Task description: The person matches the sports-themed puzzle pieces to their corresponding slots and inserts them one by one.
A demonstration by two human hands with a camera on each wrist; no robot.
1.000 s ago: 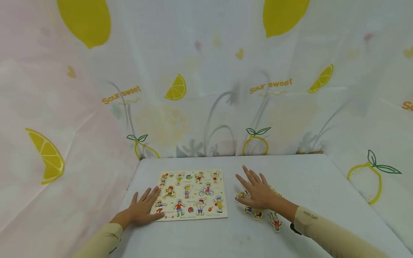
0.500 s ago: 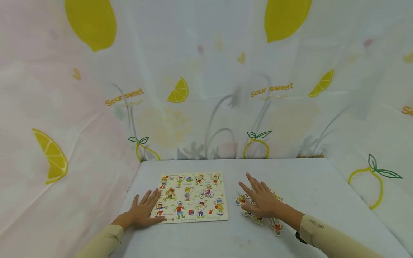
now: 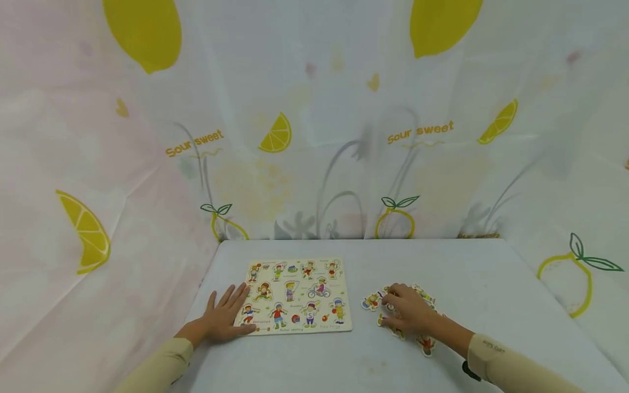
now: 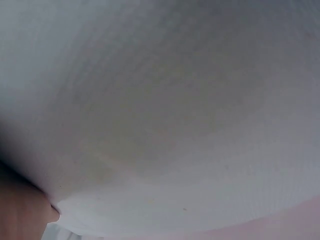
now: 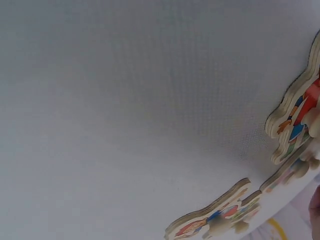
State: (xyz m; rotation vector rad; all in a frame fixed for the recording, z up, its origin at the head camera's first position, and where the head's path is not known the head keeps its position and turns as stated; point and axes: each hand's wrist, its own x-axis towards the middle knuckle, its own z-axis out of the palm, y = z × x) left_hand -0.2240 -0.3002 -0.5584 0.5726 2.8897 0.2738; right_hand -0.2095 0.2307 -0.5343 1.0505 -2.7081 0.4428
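Observation:
In the head view my left hand [image 3: 223, 317] lies flat with spread fingers, resting on the left edge of a cream puzzle board [image 3: 275, 284]. Cartoon children playing sports cover the board. To its right, my right hand [image 3: 410, 312] reaches over a loose pile of wooden puzzle pieces, fingers bent down among them. Whether it pinches a piece is hidden. One piece [image 3: 371, 301] shows left of the fingers, another [image 3: 426, 345] below the hand. The right wrist view has a figure piece in red [image 5: 307, 102] and a second piece [image 5: 210, 215] at its edge.
A white cloth covers the table [image 3: 314, 363]. Behind and at both sides hangs a pale curtain [image 3: 314, 180] printed with lemons and words. A dark band [image 3: 470, 371] sits by the right sleeve. The left wrist view holds mostly blurred white cloth [image 4: 160, 125].
My right hand's fingers, spread out over the pieces before, have bent down into the pile. The left hand stays on the board's edge. The head view has shifted slightly.

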